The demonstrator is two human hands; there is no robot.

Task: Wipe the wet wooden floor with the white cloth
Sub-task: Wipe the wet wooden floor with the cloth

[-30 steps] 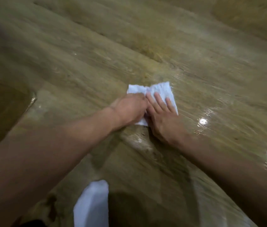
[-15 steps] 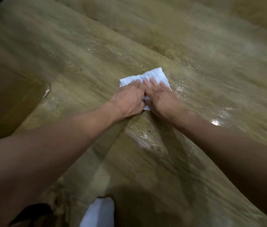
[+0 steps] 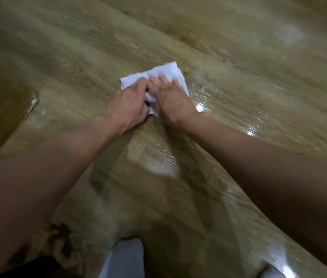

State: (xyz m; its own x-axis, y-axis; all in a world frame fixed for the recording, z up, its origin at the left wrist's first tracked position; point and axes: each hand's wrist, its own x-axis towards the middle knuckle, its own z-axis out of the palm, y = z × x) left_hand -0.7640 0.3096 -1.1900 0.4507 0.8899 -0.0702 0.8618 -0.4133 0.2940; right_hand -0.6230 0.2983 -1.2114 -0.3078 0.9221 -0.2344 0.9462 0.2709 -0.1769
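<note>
A white cloth [image 3: 166,74] lies flat on the wet wooden floor [image 3: 238,81], a bit above the middle of the view. My left hand [image 3: 127,104] presses on its near left part with curled fingers. My right hand [image 3: 171,101] lies palm down on its right part, fingers spread toward the far edge. Both hands touch each other over the cloth and hide its near half. Shiny wet streaks [image 3: 252,125] glint on the planks just right of my right wrist.
A darker brown surface with a glossy edge [image 3: 32,101] sits at the left. A white garment part [image 3: 124,259] shows at the bottom middle, with a patterned dark patch [image 3: 58,241] to its left. Open floor stretches ahead and to the right.
Both hands and the cloth have slid further away from me and slightly right across the floor. The wet glints now lie closer to my right wrist.
</note>
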